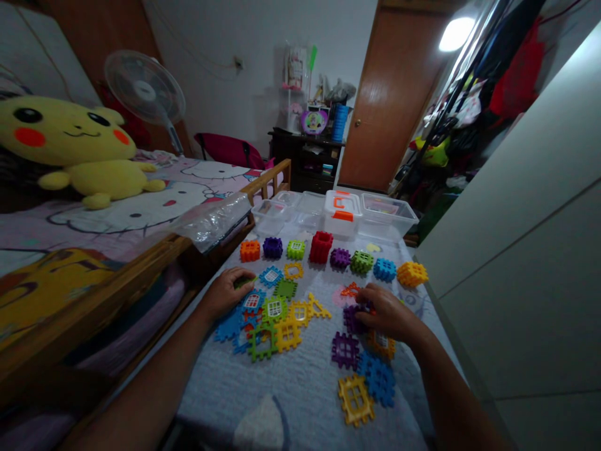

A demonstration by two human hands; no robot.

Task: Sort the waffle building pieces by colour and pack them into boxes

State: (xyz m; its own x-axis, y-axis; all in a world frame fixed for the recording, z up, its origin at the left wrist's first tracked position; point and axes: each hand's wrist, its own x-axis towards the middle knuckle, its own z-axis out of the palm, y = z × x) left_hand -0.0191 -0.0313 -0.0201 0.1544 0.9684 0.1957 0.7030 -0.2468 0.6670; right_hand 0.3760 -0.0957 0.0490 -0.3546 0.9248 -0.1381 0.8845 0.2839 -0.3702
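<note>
head view: left hand [230, 289] curled closed around a green piece [245, 282]; right hand [382, 308], half-closed, grips a purple piece [350, 320].

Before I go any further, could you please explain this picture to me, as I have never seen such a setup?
Of course. There is no machine: one person works with two bare hands. The single picture comes from a camera on that person's head, looking forward and down. On the patterned cloth lie loose interlocking plastic tiles, with eight coloured bundles in a row behind and clear plastic containers farther back. The left hand is at a green tile; the right hand is on a purple tile. How firmly either is gripped, I cannot tell.
</note>
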